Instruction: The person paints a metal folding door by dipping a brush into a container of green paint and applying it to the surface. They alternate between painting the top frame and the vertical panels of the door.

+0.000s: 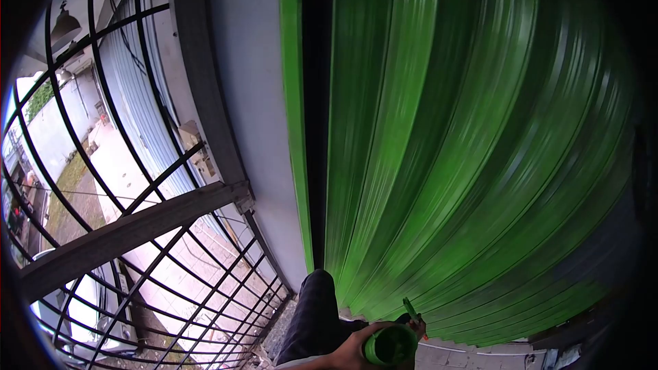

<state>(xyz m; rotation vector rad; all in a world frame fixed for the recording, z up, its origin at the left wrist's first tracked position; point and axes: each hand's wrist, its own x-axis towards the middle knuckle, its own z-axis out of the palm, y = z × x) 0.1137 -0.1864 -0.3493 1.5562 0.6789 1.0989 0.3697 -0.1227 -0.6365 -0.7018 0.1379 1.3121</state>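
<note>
Painting looks underway: the left hand (353,353) wraps its grip round a small green-smeared paint pot (391,344) with a brush (413,315), low before the ribbed green metal shutter (466,151), right hand unseen; next likely calls for reloading the brush.

Head view, down, near green shutter (473,151)

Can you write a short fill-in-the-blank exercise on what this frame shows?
1. The corrugated shutter is painted ____.
2. The hand at the bottom edge holds a green ____.
3. The metal railing stands on the ____ side of the view.

Missing words: green; container; left.
</note>
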